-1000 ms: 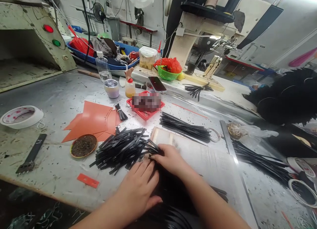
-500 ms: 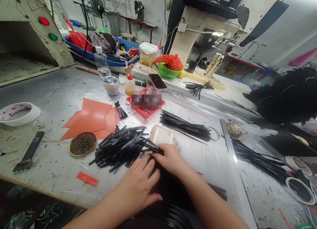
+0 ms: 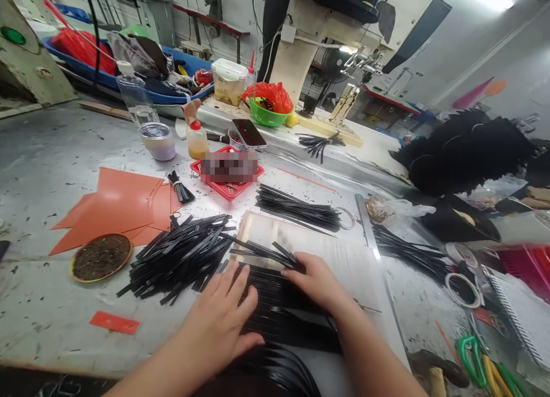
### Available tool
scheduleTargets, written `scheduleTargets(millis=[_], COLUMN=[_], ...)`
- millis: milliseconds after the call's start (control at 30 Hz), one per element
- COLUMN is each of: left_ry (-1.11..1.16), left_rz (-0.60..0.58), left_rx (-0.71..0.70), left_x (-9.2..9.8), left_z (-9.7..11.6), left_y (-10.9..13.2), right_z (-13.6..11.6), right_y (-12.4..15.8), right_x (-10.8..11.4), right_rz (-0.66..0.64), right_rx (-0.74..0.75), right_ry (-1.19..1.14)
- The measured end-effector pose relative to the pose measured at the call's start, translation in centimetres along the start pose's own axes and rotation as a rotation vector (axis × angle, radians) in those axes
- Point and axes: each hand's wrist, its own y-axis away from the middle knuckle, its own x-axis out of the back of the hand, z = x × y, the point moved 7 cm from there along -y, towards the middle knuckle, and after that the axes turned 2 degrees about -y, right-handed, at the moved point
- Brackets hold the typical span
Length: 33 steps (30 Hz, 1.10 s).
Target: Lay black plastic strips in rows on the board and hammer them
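Observation:
My right hand is closed around a few thin black strips, whose free ends stick out to the left. Below them lies a row of black strips set side by side on a pale board. My left hand has its fingers spread, with the fingertips at the left end of that row. A loose heap of short black strips sits just left of it. Beyond the board rests a bundle of longer black strips.
On the left are orange sheets, a round dish of dark bits and a small orange tag. Farther back stand a red basket, a phone and a bottle. Green-handled scissors lie at right; a metal ruler edges the board.
My right hand has moved right and away from my left hand, carrying the strips and uncovering the row beneath. My left fingers have spread out. The view has turned to the right.

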Motion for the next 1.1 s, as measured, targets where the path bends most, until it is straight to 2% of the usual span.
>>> scheduleTargets(millis=[133, 233, 333, 467, 600, 733, 933, 1100], left_ry=[-0.009, 0.041, 0.086, 0.096, 0.11, 0.118, 0.043, 0.0], left_rz=[0.023, 0.036, -0.03, -0.089, -0.077, -0.057, -0.009, 0.006], left_rx=[0.031, -0.045, -0.125, -0.124, -0.139, -0.119, -0.108, -0.019], left_x=[0.0, 0.0, -0.5, -0.8, -0.7, -0.8, -0.7, -0.5], left_z=[0.0, 1.0, 2.0, 2.0, 1.8, 1.6, 1.1, 0.2], left_y=[-0.7, -1.7, -2.5, -2.7, -2.5, -2.2, -1.1, 0.3], right_z=[-0.3, -0.5, -0.8, -0.5, -0.1, -1.9, -5.5, -5.4], right_y=[0.0, 0.1, 0.4, 0.9, 0.7, -0.5, -2.4, -3.3], right_x=[-0.1, 0.0, 0.2, 1.6, 2.5, 1.5, -2.3, -3.8], right_rz=[0.024, 0.035, 0.046, 0.089, 0.057, 0.005, -0.137, -0.125], right_rx=[0.029, 0.037, 0.054, 0.042, 0.035, 0.104, 0.166, 0.138], right_ry=[0.033, 0.079, 0.142, 0.251, 0.099, -0.067, -0.242, -0.186])
